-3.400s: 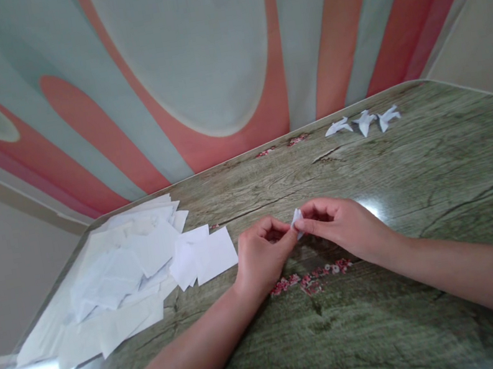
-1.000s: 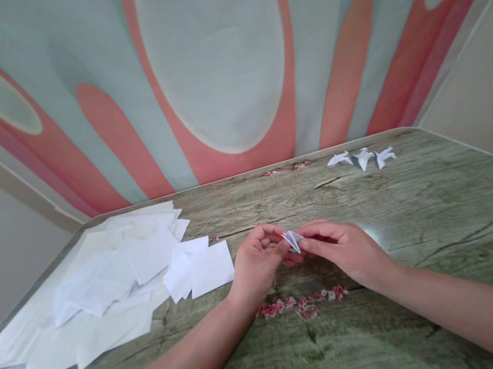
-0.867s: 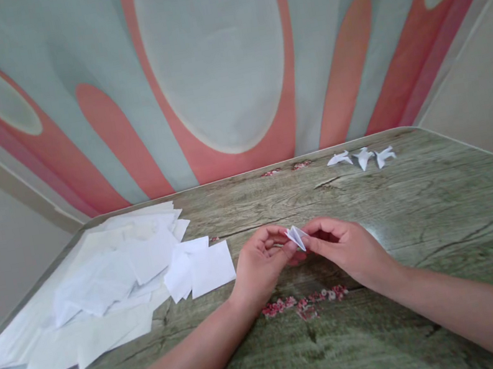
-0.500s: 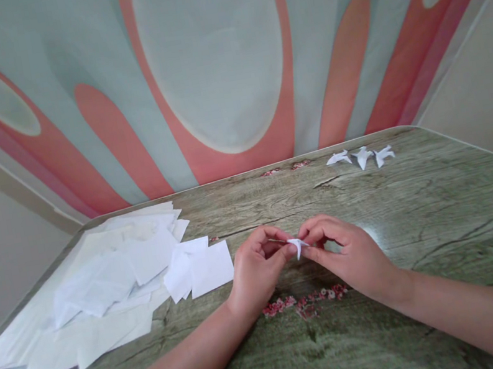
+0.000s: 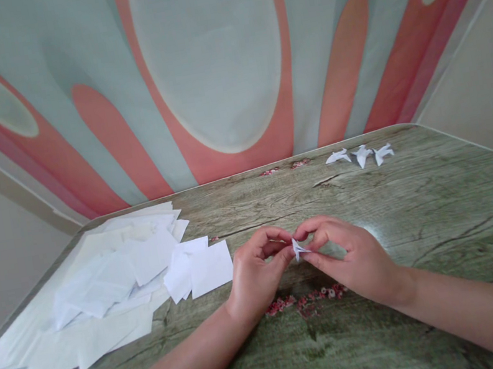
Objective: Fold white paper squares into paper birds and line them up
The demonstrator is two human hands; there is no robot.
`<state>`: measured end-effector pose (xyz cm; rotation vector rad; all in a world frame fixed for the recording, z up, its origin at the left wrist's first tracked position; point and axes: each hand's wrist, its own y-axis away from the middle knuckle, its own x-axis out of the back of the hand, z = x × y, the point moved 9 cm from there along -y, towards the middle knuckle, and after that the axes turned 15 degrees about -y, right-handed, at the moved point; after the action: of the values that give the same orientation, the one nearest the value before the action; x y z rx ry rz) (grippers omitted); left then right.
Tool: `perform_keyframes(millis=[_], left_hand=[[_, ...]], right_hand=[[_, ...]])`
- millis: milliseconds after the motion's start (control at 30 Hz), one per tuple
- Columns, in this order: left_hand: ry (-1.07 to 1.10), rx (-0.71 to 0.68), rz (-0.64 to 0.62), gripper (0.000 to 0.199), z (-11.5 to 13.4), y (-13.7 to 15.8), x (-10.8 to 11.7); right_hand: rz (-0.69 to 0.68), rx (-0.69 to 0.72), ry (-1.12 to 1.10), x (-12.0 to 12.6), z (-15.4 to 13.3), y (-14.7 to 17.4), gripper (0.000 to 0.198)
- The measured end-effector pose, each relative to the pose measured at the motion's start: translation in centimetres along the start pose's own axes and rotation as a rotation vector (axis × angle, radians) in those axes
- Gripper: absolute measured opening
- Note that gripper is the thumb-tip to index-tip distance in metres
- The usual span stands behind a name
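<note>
Between my two hands, above the middle of the table, is a small piece of folded white paper (image 5: 300, 250) with pointed ends. My left hand (image 5: 260, 267) pinches its left side between thumb and fingertips. On the other side my right hand (image 5: 350, 252) holds it with thumb and fingers, the index finger arched above. The fingertips hide part of the folds. At the back right of the table stand three finished-looking folded white paper figures (image 5: 363, 155), bird-like in shape, side by side.
A large spread pile of white paper sheets (image 5: 97, 285) covers the table's left side. Small square papers (image 5: 211, 269) lie between it and my left hand. The wood-grain table (image 5: 458, 206) meets a patterned backdrop (image 5: 211, 58) at the back.
The folded paper has turned slightly between my fingers. My right index finger has lifted and shifted left, opening a wider gap over the thumb. My left hand stays nearly still.
</note>
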<state>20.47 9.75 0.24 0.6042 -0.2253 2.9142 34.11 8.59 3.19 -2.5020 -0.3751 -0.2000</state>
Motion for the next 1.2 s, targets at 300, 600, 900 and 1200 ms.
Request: perform_keyframes(millis=[300,600,900,1200], left_hand=[[0.116,0.012,-0.007,0.025,0.0,-0.2,-0.2],[0.053,-0.002,-0.016,0.024,0.1,-0.1,-0.1],[-0.031,-0.044,0.019,0.012,0.9,0.1,0.1],[-0.02,0.025,0.013,0.028,0.1,-0.1,-0.2]], right_hand=[[-0.012,0.09,0.107,0.1,-0.7,0.0,0.011],[-0.014,0.117,0.104,0.2,-0.8,0.0,0.01],[0.0,-0.234,-0.219,-0.2,1.9,-0.1,0.013],[0.081,-0.485,-0.321,-0.1,5.1,0.7,0.019]])
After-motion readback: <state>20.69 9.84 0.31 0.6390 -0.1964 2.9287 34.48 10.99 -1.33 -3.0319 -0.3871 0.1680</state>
